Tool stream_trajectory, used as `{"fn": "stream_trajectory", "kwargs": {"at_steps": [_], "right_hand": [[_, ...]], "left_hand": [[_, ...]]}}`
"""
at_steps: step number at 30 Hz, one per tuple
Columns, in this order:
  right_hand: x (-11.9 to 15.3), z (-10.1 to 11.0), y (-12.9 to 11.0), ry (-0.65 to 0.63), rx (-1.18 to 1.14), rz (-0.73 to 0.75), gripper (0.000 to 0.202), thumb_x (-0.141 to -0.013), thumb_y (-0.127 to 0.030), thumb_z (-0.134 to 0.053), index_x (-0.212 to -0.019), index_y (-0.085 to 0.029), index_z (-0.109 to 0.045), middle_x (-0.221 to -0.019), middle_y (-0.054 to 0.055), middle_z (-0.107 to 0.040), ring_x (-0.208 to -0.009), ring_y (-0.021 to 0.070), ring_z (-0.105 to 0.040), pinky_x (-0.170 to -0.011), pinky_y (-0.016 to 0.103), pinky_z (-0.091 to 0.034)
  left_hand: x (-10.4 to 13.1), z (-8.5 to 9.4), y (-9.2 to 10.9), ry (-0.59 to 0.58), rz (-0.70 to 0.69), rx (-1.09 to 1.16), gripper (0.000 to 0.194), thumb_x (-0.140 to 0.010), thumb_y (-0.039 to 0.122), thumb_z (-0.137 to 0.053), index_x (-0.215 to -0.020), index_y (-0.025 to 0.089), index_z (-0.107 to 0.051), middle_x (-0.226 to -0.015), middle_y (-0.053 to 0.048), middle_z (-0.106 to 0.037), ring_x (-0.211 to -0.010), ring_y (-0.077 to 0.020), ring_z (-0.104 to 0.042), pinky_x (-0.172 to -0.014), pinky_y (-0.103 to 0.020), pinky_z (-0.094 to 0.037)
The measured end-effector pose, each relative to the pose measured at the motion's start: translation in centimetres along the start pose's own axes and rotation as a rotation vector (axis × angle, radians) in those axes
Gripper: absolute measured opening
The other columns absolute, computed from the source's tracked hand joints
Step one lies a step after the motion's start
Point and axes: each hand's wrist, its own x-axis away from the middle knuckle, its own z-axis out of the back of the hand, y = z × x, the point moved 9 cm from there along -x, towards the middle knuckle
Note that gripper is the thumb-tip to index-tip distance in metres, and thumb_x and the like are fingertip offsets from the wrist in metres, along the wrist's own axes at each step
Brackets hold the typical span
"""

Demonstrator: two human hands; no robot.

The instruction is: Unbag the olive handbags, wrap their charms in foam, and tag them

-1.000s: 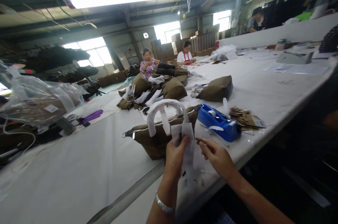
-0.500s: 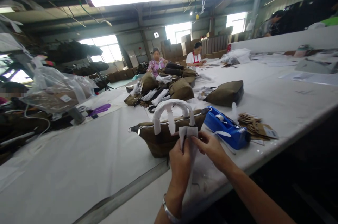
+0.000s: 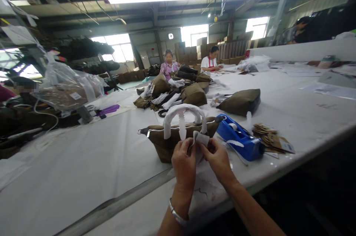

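Observation:
An olive handbag [image 3: 160,147] stands upright on the table, its zip running along the top. White wrapping covers its arched handle [image 3: 185,107]. In front of the bag's right half, my left hand [image 3: 184,160] is closed on a white strip of wrapping material [image 3: 202,138]. From the other side my right hand [image 3: 218,157] pinches the same strip near its upper end. A dark edge shows inside the strip; what lies within is mostly hidden by my fingers. A blue tape dispenser [image 3: 241,139] sits just right of the bag.
Brown card tags [image 3: 274,139] lie beyond the dispenser. Another olive bag [image 3: 241,101] rests behind it, and a pile of olive bags [image 3: 194,94] is further back. Plastic-wrapped goods [image 3: 69,89] stand at left. Two people sit across the table [image 3: 83,161].
The strip's top has gone from standing spread to folded over between my fingers. My left hand has risen slightly, and my right hand has come closer to it. The view has shifted a little.

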Motion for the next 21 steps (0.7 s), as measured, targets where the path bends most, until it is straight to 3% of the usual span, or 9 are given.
{"fn": "stream_trajectory", "kwargs": {"at_steps": [7, 15, 21], "right_hand": [[0.2, 0.1, -0.4, 0.034, 0.013, 0.017, 0.046, -0.077, -0.063, -0.074, -0.078, -0.019, -0.062, -0.067, 0.001, -0.060, -0.062, 0.0170, -0.051, -0.057, 0.029, -0.042], [1.0, -0.2, -1.2, 0.032, -0.023, 0.009, 0.050, -0.079, -0.069, -0.070, -0.082, -0.019, -0.065, -0.070, 0.004, -0.065, -0.063, 0.0204, -0.058, -0.060, 0.032, -0.049], [0.5, -0.1, -2.1, 0.065, -0.032, 0.013, 0.053, -0.079, -0.072, -0.069, -0.077, -0.020, -0.063, -0.067, 0.003, -0.064, -0.058, 0.0180, -0.054, -0.056, 0.030, -0.046]], "left_hand": [[1.3, -0.5, 0.8, 0.048, -0.131, -0.028, 0.022, -0.095, 0.016, -0.064, -0.114, 0.020, -0.076, -0.105, -0.008, -0.075, -0.098, -0.0236, -0.069, -0.090, -0.037, -0.059], [2.2, -1.1, 2.0, 0.015, -0.199, -0.107, 0.033, -0.095, 0.009, -0.058, -0.123, 0.017, -0.073, -0.116, -0.013, -0.075, -0.106, -0.0279, -0.068, -0.095, -0.043, -0.059], [2.8, -1.2, 2.2, -0.026, -0.211, -0.055, 0.041, -0.092, -0.002, -0.049, -0.122, 0.017, -0.070, -0.120, -0.012, -0.075, -0.111, -0.0263, -0.070, -0.100, -0.043, -0.058]]}}
